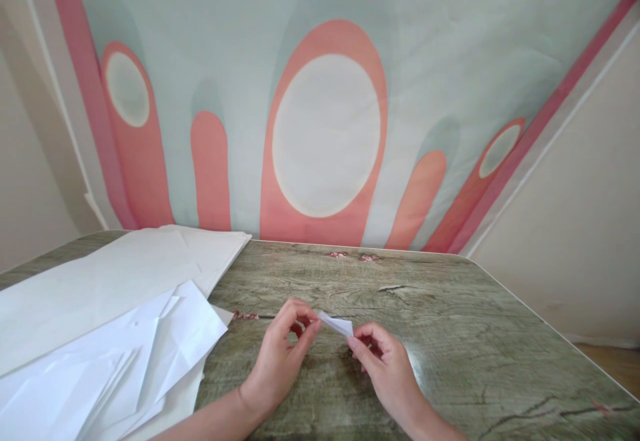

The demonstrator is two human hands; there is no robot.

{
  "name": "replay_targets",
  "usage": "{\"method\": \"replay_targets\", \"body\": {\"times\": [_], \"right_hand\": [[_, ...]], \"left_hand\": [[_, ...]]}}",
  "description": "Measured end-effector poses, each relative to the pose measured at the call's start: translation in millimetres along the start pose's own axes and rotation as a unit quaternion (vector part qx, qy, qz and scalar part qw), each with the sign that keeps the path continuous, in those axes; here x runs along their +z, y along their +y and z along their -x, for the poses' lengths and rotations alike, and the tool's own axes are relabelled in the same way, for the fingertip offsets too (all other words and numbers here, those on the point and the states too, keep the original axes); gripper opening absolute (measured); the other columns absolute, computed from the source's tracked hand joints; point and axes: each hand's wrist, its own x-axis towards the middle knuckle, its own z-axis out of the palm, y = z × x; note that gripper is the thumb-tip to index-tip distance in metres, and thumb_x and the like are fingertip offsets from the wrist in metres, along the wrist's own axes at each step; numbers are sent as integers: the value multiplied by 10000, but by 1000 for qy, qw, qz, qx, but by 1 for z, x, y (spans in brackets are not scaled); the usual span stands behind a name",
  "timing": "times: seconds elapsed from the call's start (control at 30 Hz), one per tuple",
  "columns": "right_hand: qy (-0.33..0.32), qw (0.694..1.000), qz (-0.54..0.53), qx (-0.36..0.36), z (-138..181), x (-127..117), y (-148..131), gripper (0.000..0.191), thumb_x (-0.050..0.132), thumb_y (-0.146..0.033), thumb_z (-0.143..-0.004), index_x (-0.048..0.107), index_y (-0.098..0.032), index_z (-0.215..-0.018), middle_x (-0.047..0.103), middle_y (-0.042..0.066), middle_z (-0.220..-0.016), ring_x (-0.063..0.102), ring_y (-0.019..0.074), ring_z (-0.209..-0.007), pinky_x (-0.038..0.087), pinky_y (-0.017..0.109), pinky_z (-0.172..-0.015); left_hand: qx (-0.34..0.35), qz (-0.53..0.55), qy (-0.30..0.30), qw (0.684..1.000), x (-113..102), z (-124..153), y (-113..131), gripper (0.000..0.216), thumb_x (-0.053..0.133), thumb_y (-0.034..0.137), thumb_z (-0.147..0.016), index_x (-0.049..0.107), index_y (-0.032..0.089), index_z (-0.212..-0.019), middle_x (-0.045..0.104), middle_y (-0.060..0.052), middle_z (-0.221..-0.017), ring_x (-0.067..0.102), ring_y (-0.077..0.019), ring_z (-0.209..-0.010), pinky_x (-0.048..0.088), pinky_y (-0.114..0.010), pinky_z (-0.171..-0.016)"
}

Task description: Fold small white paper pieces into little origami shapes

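Note:
A small folded piece of white paper [337, 323] is held just above the table between my two hands. My left hand [283, 347] pinches its left tip between thumb and forefinger. On the other side, my right hand [383, 361] grips the wider right end with thumb and fingers. The paper is narrow and slants down slightly to the right. Its underside and the fingertips behind it are hidden.
A large stack of white sheets [100, 287] covers the left of the wood-patterned table [480, 334]. Smaller folded white papers [193, 324] lie on top of it. Behind the table's far edge hangs a green and coral backdrop [240, 41].

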Motion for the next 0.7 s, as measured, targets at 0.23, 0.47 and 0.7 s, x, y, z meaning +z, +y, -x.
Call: {"method": "replay_targets", "body": {"times": [0.23,0.47,0.7], "right_hand": [[-10,1000,10,-5,1,-1,-4,281,567,-446,-831,586,-179,-748,543,-13,-612,487,132,-538,389,223,-502],[-17,1000,8,-2,1,1,-3,285,554,-452,-835,572,-182,-745,526,-20,-609,476,127,-532,381,226,-506],[-28,1000,0,1,2,0,0,290,551,-460,-837,563,-184,-746,512,-20,-611,468,130,-541,379,227,-504]], "left_hand": [[39,-17,5,999,-2,-2,0,44,571,163,-826,591,200,-839,570,-17,-855,555,-155,-779,452,-237,-644],[44,-10,-5,999,-4,0,1,69,572,146,-829,613,201,-833,610,-11,-851,578,-154,-800,465,-242,-687],[37,8,-6,999,-3,-1,-5,83,601,144,-815,629,200,-869,623,-6,-844,593,-149,-780,474,-254,-733]]}}
